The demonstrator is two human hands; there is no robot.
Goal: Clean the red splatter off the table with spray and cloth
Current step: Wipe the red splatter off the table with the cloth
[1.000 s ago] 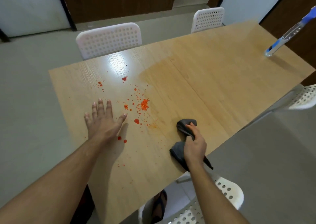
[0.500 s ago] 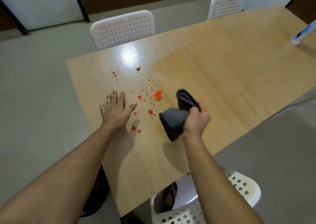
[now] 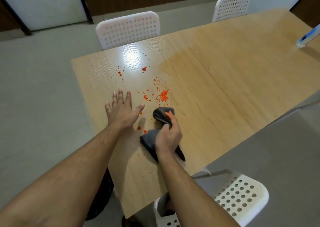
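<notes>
Left hand [image 3: 123, 111]: fingers spread flat on the pale wooden surface [image 3: 225, 81], likely bracing. Right hand [image 3: 168, 135]: clamped on bunched dark grey cloth [image 3: 152, 140], positioned just near of scattered red splatter [image 3: 163, 95] for wiping.

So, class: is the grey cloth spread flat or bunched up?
Bunched up. The cloth is gripped in the right hand, with folds sticking out on both sides of the fist.

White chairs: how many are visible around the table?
3. One chair at the far side near the splatter, one farther right on that side, one at the near side. Others may be out of view.
</notes>
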